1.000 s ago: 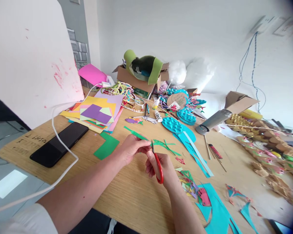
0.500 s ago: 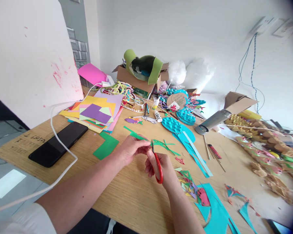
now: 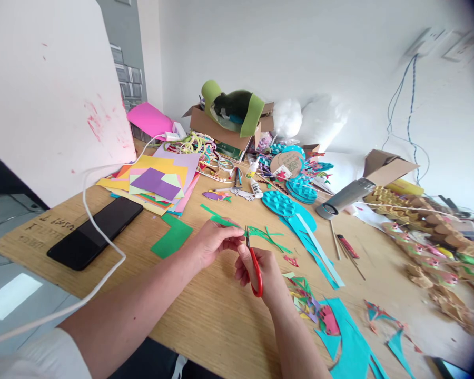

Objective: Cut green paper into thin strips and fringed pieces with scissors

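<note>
My left hand (image 3: 215, 242) pinches a narrow green paper strip (image 3: 221, 220) between thumb and fingers. Close beside it on the right, my right hand (image 3: 256, 271) is closed round the red handles of a pair of scissors (image 3: 257, 273). The scissor blades point away from me and meet the strip just past my left fingertips. Thin green cut strips (image 3: 274, 239) lie on the table right beyond the blades. A larger green paper piece (image 3: 171, 236) rests on the wood to the left of my left hand.
A black phone (image 3: 97, 231) with a white cable across it lies at left, before stacked coloured paper (image 3: 158, 184). Glue bottles (image 3: 255, 188) stand behind my hands. Blue pieces (image 3: 345, 337), paper scraps (image 3: 304, 297), a grey cylinder (image 3: 345, 197) and egg-carton pieces (image 3: 411, 208) are at right.
</note>
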A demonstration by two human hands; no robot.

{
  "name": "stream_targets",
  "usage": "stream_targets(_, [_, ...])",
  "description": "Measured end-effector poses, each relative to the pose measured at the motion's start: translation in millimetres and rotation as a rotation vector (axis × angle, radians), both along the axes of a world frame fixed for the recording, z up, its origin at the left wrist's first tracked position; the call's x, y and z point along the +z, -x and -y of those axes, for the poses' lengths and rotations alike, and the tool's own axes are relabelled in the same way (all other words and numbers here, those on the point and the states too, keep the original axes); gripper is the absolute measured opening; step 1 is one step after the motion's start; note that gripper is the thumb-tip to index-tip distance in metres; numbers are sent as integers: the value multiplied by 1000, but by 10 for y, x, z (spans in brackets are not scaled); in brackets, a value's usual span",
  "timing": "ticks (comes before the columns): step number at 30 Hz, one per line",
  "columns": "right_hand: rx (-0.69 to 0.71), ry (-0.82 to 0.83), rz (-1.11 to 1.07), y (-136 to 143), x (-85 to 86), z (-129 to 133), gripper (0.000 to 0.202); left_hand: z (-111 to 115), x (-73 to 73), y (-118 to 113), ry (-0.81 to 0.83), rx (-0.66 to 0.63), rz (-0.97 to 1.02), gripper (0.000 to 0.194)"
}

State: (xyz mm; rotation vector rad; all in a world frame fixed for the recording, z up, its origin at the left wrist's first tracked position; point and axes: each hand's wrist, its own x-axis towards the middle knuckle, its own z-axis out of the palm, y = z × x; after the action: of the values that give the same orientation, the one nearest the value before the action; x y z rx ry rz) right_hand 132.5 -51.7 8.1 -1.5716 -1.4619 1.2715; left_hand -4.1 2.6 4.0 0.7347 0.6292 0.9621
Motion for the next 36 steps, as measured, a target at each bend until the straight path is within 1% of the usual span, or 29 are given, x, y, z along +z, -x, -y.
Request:
stream_targets(6, [4,5,-13,-3,-8,-1,57,3,-1,-1,10,-8,-13,17])
stream_targets(13, [-6,16,5,-3,-25,-10,59,12,6,3,-15,-30,-36,16])
stream_targets(20, [15,-10,8,-11,-14,-5,58,17,30,0,-16,-41,-47,14])
stream_targets(29, [5,20,35,2,14,6,56,-12,-15,10,-13,-41,-86,14])
stream_targets(36, [12,-2,21,-4,7,11,52,-3,10,10,-57,-46,-106,11])
